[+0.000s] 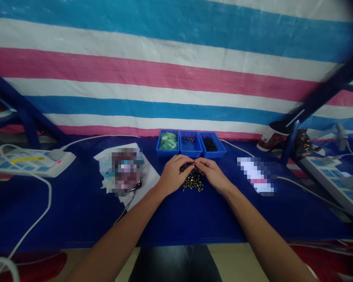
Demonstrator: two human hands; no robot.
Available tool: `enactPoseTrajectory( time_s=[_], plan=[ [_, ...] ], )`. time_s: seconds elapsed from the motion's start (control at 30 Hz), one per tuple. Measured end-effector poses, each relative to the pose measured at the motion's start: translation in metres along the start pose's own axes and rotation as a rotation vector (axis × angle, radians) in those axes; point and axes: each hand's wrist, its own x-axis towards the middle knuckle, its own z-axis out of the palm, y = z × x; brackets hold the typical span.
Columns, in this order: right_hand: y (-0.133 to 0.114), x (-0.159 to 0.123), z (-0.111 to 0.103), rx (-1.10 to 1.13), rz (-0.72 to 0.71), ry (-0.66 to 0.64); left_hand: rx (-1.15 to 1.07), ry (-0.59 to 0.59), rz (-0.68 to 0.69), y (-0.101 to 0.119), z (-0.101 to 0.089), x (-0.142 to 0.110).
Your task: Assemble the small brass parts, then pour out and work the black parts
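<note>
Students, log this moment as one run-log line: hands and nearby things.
left hand: over gold-coloured screw pile | right hand: over same pile | behind: blue plastic bins

The far tarpaulin (176, 70) runs in wide blue, white and pink stripes above a deep-blue table cover (76, 211). Three bright-blue bins (190, 150) hold green packets (168, 141) at left, black pieces (209, 144) at right; gold-and-dark screws (192, 183) lie nearer.
</note>
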Motion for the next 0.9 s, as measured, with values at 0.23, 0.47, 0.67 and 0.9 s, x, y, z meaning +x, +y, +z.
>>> enactPoseTrajectory(
  time_s=[0.23, 0.47, 0.67, 0.9],
  plan=[
    [-0.009, -0.005, 0.002, -0.231, -0.105, 0.182, 0.056, 0.021, -0.028, -0.003, -0.001, 0.0],
    [-0.009, -0.007, 0.005, -0.395, -0.155, 0.147, 0.08, -0.02, 0.012, -0.004, 0.0, -0.001],
    [-0.005, -0.006, 0.003, -0.316, -0.1, 0.1, 0.063, -0.035, 0.049, -0.004, 0.001, -0.001],
    [0.0, 0.001, 0.002, -0.07, -0.081, 0.224, 0.011, 0.114, -0.066, -0.003, -0.005, 0.001]
  ],
)
